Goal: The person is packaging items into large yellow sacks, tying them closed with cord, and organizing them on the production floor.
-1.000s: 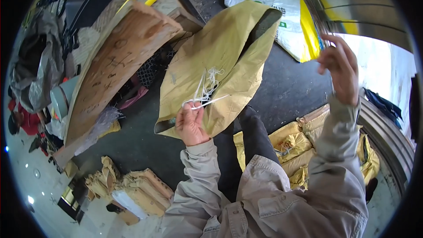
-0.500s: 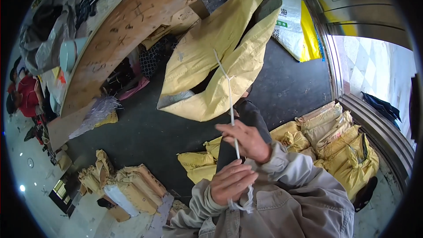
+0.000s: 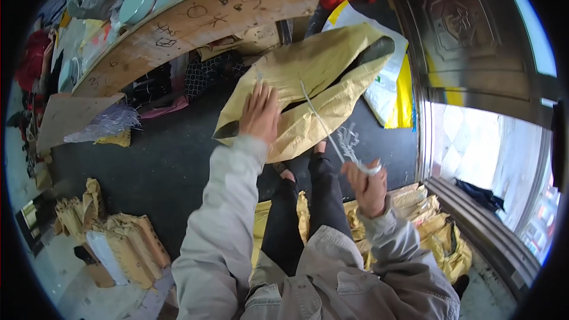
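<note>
The yellow woven sack (image 3: 308,92) is hanging in front of the person, above the dark floor (image 3: 148,166), with its open mouth turned toward the upper right. A white string (image 3: 323,124) is running from the middle of the sack down to the right hand (image 3: 368,186), which is closing around it, with a frayed bundle of loose thread just above the fist. The left hand (image 3: 259,112) is lying flat on the sack's lower left part, with the fingers spread wide, and is pressing the cloth.

To do this step well, I think the flat hand should be keeping the cloth steady near the seam while the other one is pulling the string along the seam line, evenly and without a jerk, so the thread is not breaking.

Around the person, folded yellow sacks (image 3: 435,231) are lying near the legs at the right, and more bundles (image 3: 127,243) at the lower left. A curved wooden board (image 3: 195,24) is standing behind the sack.
</note>
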The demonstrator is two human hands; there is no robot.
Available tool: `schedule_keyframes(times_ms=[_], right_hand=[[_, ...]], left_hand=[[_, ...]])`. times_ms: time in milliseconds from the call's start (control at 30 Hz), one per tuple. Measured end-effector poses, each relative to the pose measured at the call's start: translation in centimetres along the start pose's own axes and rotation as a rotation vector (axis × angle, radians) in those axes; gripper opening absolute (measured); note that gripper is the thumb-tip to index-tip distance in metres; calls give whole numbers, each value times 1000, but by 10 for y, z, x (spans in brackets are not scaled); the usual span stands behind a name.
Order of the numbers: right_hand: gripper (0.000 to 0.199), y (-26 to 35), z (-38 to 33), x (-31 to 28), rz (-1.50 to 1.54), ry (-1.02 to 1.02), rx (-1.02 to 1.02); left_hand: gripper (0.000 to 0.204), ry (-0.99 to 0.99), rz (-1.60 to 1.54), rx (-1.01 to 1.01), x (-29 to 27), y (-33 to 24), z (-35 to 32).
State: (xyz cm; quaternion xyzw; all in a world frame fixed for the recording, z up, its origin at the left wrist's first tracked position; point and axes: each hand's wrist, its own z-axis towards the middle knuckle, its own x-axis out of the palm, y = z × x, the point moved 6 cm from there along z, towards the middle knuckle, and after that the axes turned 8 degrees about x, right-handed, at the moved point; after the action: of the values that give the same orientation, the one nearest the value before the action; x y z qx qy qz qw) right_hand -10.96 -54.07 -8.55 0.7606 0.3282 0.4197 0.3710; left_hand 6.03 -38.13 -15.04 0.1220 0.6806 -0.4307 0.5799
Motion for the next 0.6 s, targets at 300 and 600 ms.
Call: schedule_keyframes(times_ms=[300,600], right_hand=[[54,50,64,36,252,21,143],[55,113,157,89,484,368,116]], left_hand=[[42,91,6,-248,93,115,125],[46,258,-180,-436,107,77,107]])
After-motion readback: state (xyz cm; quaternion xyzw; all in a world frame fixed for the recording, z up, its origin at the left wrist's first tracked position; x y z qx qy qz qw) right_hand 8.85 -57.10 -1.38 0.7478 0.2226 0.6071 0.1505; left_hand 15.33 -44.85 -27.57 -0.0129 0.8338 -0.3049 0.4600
